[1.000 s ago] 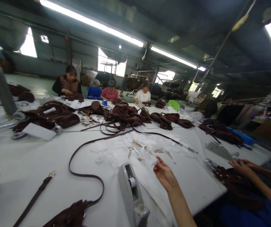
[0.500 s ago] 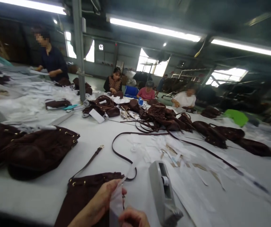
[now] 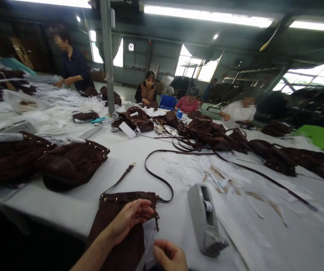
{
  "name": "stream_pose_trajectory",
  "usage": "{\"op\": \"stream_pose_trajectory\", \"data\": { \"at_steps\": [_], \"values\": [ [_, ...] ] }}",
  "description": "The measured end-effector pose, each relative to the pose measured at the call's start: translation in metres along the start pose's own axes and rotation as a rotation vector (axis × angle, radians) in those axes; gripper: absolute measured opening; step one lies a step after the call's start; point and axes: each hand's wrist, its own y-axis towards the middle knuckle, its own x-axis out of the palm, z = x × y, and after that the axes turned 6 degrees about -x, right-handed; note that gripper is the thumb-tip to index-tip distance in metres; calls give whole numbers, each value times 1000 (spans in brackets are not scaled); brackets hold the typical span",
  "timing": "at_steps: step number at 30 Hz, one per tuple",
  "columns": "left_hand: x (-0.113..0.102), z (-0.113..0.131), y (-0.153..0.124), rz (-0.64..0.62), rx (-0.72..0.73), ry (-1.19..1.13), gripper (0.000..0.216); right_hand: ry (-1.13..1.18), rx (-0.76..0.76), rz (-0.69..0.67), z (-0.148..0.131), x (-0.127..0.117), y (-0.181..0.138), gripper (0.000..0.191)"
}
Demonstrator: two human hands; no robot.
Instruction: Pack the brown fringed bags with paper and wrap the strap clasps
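A dark brown drawstring bag (image 3: pixel 113 222) with gold eyelets lies in front of me, its long strap running off to the right. My left hand (image 3: pixel 130 218) rests across the bag's upper part, fingers stretched out and holding nothing. A thin, translucent white sheet (image 3: pixel 149 239) stands at the bag's right side, below my left fingers. At the sheet's right edge, the curled thumb and fingers of my right hand (image 3: pixel 171 256) pinch it; the exact contact is partly hidden. Right of my hands stands a grey tape dispenser (image 3: pixel 203 214).
More brown bags (image 3: pixel 74 162) lie at the left, with a pile of bags and straps (image 3: pixel 204 130) farther back. Paper and plastic scraps (image 3: pixel 221 180) cover the table's right side. A metal post (image 3: pixel 108 56) rises at the far edge. Several co-workers sit or stand beyond.
My left hand has let go of the white sheet and opened out over the bag. The sheet's raised upper end has dropped lower. The view has swung left.
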Motion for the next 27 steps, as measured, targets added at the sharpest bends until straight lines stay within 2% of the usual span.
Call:
{"op": "stream_pose_trajectory", "data": {
  "at_steps": [5,8,13,18,20,22,24,27],
  "values": [
    [-20,-2,-31,-133,-18,18,64,81,-20,133,-18,0,-2,50],
    [-24,-5,-51,-148,-31,26,70,133,14,172,-31,8,-6,49],
    [-21,-9,-73,24,-143,96,58,184,26,176,-47,21,-5,49],
    [-24,-6,-78,149,-133,295,67,44,-94,170,-57,15,1,66],
    [-30,0,-77,222,-97,374,59,-74,-114,138,-57,8,1,72],
    [-38,13,-75,314,-17,478,50,-209,-123,88,-55,2,1,69],
    [-46,30,-71,391,88,600,42,-325,-110,-25,-54,-2,-2,51],
    [-53,63,-58,444,206,718,36,-427,-81,-269,-59,1,-5,19]
  ]
}}
